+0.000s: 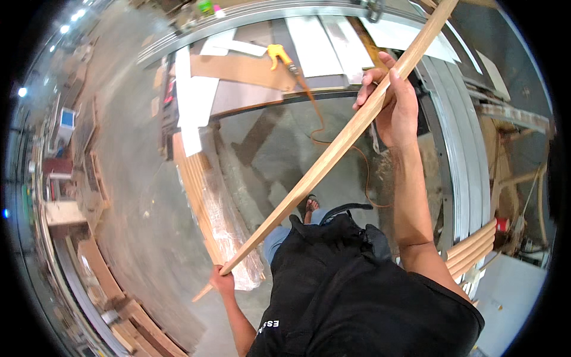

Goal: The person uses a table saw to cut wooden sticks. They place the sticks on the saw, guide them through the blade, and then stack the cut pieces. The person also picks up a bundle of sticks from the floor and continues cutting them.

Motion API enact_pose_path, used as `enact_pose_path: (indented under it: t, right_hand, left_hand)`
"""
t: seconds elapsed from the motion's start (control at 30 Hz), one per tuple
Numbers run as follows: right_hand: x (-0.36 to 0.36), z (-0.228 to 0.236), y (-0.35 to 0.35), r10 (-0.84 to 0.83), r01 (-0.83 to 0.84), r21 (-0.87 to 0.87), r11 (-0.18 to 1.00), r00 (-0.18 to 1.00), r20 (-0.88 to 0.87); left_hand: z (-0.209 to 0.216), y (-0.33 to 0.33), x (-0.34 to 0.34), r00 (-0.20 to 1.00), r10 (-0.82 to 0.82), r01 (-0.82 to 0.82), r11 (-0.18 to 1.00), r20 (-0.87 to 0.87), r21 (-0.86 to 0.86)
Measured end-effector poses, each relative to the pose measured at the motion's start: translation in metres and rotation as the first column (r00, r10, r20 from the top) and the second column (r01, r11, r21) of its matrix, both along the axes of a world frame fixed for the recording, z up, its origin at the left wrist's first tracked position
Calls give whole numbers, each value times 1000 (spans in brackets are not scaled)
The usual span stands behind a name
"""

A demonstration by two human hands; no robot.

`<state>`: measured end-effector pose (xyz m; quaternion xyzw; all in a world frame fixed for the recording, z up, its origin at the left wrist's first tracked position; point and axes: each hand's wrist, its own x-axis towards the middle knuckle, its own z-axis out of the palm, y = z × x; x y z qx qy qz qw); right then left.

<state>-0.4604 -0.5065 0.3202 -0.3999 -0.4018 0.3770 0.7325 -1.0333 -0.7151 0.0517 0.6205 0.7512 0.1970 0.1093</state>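
Note:
A long, light-brown wooden strip (315, 171) crosses in front of me, running from lower left to upper right. Near its lower end my left hand (222, 279) is closed around it, and a short tip of the strip sticks out beyond. Farther up, the raised right hand (397, 110) has the strip lying across its palm, with curled fingers showing along the far side. The strip's upper end runs to the top edge of the view. Beyond it, a yellow air blow gun (278, 56) with an orange hose lies on the boards.
A bench ahead carries white panels (308, 50) and a brown board (238, 70). Plastic-wrapped wooden strips (223, 223) lie at left. Grey metal rails (461, 154) run along the right, near stacked wooden mouldings (471, 250). The orange hose (367, 172) hangs toward the floor.

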Motion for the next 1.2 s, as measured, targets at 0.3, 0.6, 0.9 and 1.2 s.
enact_pose_path:
  t: [0.3,0.6,0.9,1.2]
  right_hand:
    - [81,-34,1,-307,261,-196,945,915,-263]
    - [128,-95,52,-456,312,-406,859,828,-327]
    - [338,-110,67,-771,672,-383,633,507,-386]
    - [561,-142,69,-801,728,-365,580,426,-422]
  left_hand:
    - [107,204,188,902,-429,427,873,-48,237]
    - [145,360,323,719,-682,682,656,-135,323]
    - [112,529,271,713,-656,692,715,-248,99]
    - [85,652,312,779,-467,512,859,-419,-6]
